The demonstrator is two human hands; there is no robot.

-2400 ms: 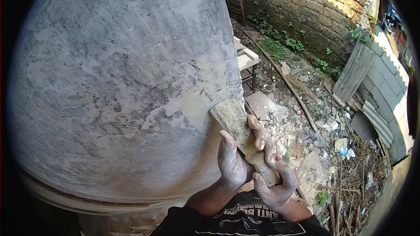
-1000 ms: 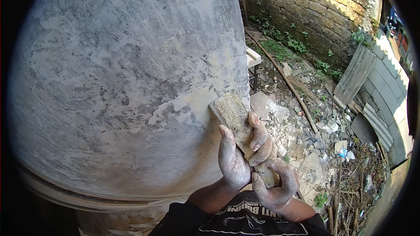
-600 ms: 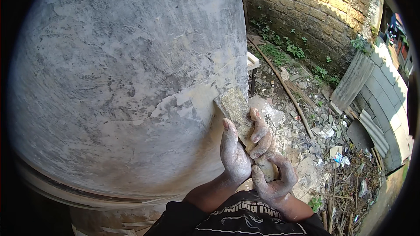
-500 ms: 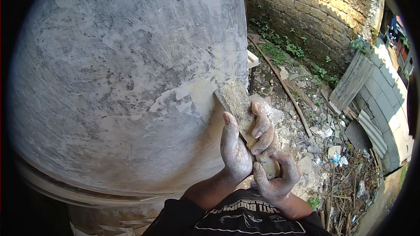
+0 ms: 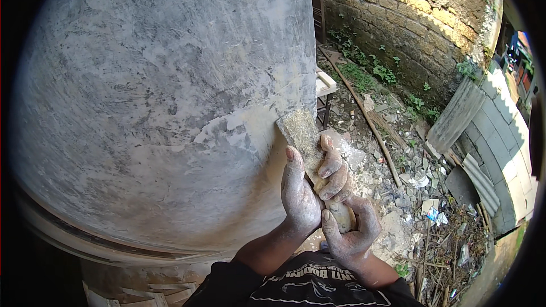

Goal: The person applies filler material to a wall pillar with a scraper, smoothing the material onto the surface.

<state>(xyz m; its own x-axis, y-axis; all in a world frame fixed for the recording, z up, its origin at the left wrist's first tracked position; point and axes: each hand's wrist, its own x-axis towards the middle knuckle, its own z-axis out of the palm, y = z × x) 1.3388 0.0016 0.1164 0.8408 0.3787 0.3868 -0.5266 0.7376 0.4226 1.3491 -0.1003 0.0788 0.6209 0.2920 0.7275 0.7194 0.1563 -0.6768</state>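
Observation:
A scraper [image 5: 300,131] with a broad flat blade, crusted in grit and pale plaster, is held upright in front of me. My left hand [image 5: 301,199] cups it from behind; the thumb points up on the blade's left side and the fingertips curl round on the right. Lower down, my right hand [image 5: 354,233] is closed round the handle end. White dust coats both hands. The blade's upper end overlaps the large grey plastered slab [image 5: 159,96] in my view; I cannot tell whether they touch.
Past the slab's right edge stands a pale-topped stand [image 5: 325,83]. A long wooden pole [image 5: 364,116] lies on the rubble-strewn ground. A brick wall [image 5: 387,28] rises behind, with corrugated sheets [image 5: 458,111] at the right. Twigs and litter [image 5: 438,250] lie at the lower right.
My hands and the scraper sit slightly further left in view. The grip looks the same. More of the pale-topped stand shows beyond the slab's edge.

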